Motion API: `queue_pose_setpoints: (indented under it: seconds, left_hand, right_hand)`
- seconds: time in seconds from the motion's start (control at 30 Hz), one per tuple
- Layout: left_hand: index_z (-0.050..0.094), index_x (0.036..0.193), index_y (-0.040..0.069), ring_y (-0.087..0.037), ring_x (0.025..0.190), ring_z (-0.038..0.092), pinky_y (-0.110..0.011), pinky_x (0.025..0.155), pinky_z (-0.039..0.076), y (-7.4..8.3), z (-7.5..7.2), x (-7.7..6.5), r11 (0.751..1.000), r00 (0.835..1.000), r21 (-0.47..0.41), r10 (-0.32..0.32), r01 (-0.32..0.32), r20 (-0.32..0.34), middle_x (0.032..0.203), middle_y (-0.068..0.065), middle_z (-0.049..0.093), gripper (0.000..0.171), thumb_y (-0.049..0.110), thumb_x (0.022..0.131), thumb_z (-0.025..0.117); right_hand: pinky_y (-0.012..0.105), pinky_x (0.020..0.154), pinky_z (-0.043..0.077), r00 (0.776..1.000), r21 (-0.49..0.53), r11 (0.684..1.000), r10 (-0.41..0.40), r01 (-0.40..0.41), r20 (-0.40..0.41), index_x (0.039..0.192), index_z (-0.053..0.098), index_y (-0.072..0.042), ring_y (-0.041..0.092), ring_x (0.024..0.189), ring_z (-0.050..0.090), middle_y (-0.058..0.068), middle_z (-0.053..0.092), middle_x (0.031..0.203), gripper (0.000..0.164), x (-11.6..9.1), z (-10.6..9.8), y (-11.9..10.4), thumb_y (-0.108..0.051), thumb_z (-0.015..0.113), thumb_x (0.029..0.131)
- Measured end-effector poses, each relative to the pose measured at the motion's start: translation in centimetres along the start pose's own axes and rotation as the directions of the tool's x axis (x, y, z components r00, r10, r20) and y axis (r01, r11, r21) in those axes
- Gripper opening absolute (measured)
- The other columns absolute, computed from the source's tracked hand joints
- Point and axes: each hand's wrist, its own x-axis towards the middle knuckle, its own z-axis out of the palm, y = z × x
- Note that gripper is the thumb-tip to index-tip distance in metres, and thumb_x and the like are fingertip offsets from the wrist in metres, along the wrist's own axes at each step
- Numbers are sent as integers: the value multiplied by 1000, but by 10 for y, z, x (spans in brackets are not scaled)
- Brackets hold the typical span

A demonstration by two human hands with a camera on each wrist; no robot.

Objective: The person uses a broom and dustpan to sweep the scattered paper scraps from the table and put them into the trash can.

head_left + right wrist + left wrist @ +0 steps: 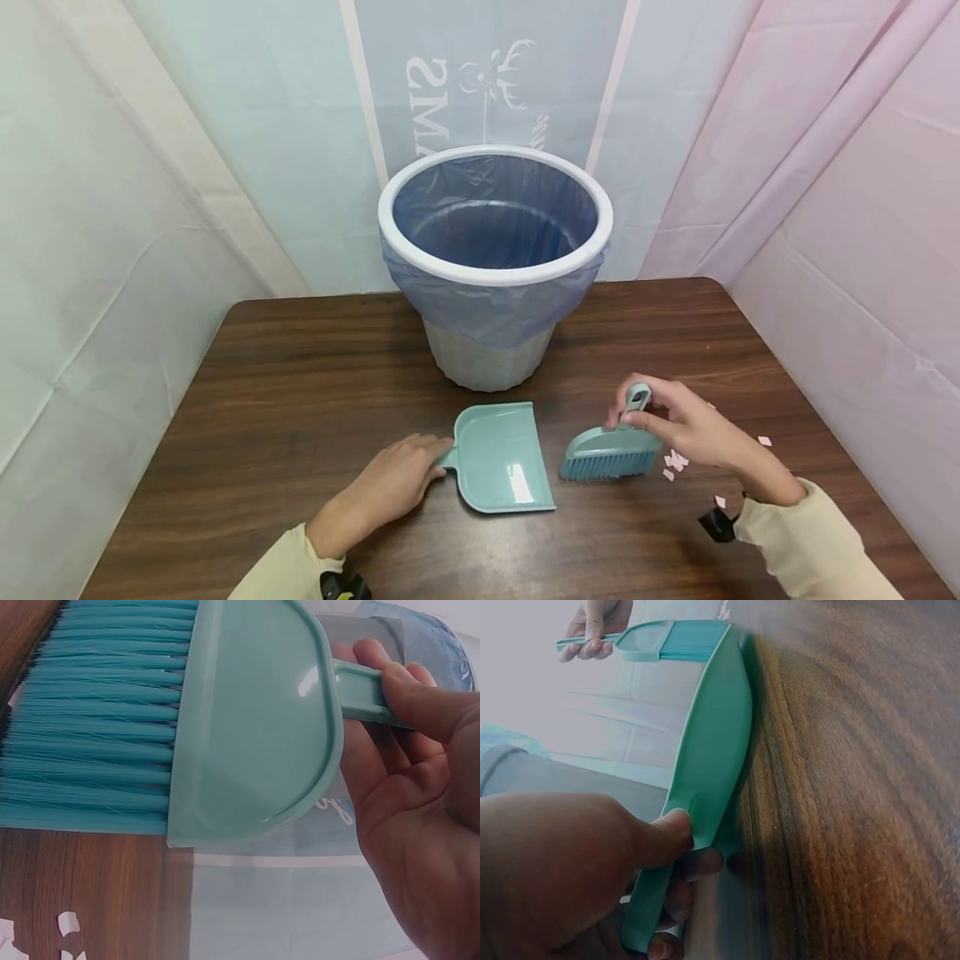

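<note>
A light green dustpan (pixel 498 458) lies on the wooden table, its wide edge facing right. My left hand (pixel 401 471) grips its short handle; in the left wrist view the thumb presses on top and fingers curl beneath. To the right, my right hand (pixel 686 421) holds a green hand brush (pixel 611 450) by its handle, bristles downward. The right wrist view shows thumb and fingers pinching the handle (pixel 367 694). Several small white paper scraps (pixel 675 461) lie beside the brush, partly under the right hand. The dustpan's surface shows no scraps.
A white bin (pixel 487 358) with a bluish bag liner stands at the table's back middle, behind the dustpan. More scraps (pixel 764 441) are scattered to the right, near the right forearm. Pale fabric walls (pixel 847 250) enclose the table (pixel 300 367) at the back and sides.
</note>
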Motion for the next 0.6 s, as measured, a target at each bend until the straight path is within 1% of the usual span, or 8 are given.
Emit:
queue_pose_setpoints:
  seconds: [0.07, 0.17, 0.27, 0.33, 0.4, 0.5, 0.57, 0.6]
  left_hand:
    - [58, 122, 7, -21, 103, 59, -39, 89, 49, 0, 0, 0, 1000, 1000, -1, -2, 2, 3, 111, -4, 63, 32, 17, 92, 61]
    - [57, 123, 6, -22, 106, 59, -41, 93, 46, 1, 0, 0, 1000, 1000, 0, -5, 5, 8, 112, -5, 63, 33, 17, 92, 61]
    - [58, 124, 6, -22, 105, 59, -40, 91, 48, 1, 0, 0, 1000, 1000, -1, -7, 7, 7, 112, -5, 63, 34, 17, 92, 61]
    - [58, 124, 6, -22, 104, 59, -39, 89, 49, 0, 0, -1, 1000, 1000, 1, -8, 8, 5, 112, -5, 63, 34, 18, 92, 61]
    - [58, 124, 7, -22, 103, 59, -39, 88, 49, 0, 1, -1, 1000, 1000, 3, -8, 8, 3, 111, -5, 63, 34, 18, 92, 61]
    - [57, 124, 7, -22, 104, 59, -39, 88, 49, 0, 1, 0, 1000, 1000, 7, -8, 8, 2, 112, -5, 63, 34, 19, 92, 60]
    - [58, 123, 7, -22, 103, 59, -39, 88, 49, 0, 1, 0, 1000, 1000, 9, -6, 6, 1, 111, -4, 63, 33, 18, 92, 61]
    - [58, 123, 8, -22, 102, 60, -39, 87, 49, 0, 1, 0, 1000, 1000, 9, -5, 5, 1, 110, -4, 63, 33, 18, 92, 61]
  right_hand:
    - [30, 69, 54, 1000, -1, 1000, -3, 3, -30, 100, 53, 2, 22, 87, 63, 14, 63, 92, 32, 1, 0, 0, 27, 51, 80]
    - [28, 65, 54, 993, -48, 999, -9, 4, -114, 100, 55, 3, 21, 87, 64, 13, 63, 92, 33, 2, 0, -2, 28, 51, 80]
    - [25, 63, 53, 972, -135, 990, -5, -27, -235, 100, 55, 1, 19, 86, 65, 12, 64, 91, 32, 2, 0, -6, 26, 53, 80]
    - [23, 66, 53, 948, -185, 979, 20, -83, -318, 100, 54, 0, 18, 85, 65, 10, 65, 91, 29, 2, 0, -9, 22, 55, 81]
    - [22, 69, 53, 920, -214, 967, 45, -139, -390, 100, 53, 0, 18, 85, 65, 8, 65, 92, 26, 2, 1, -12, 18, 57, 83]
    - [19, 69, 53, 875, -253, 943, 71, -215, -479, 102, 50, 0, 15, 87, 64, 6, 65, 93, 22, 2, 3, -17, 13, 57, 86]
    - [17, 68, 52, 848, -309, 919, 47, -243, -528, 103, 50, 2, 12, 87, 64, 6, 64, 93, 21, 2, 5, -19, 13, 56, 86]
    - [15, 68, 51, 833, -343, 902, 30, -261, -552, 103, 49, 2, 9, 87, 63, 5, 65, 93, 21, 3, 7, -21, 12, 57, 86]
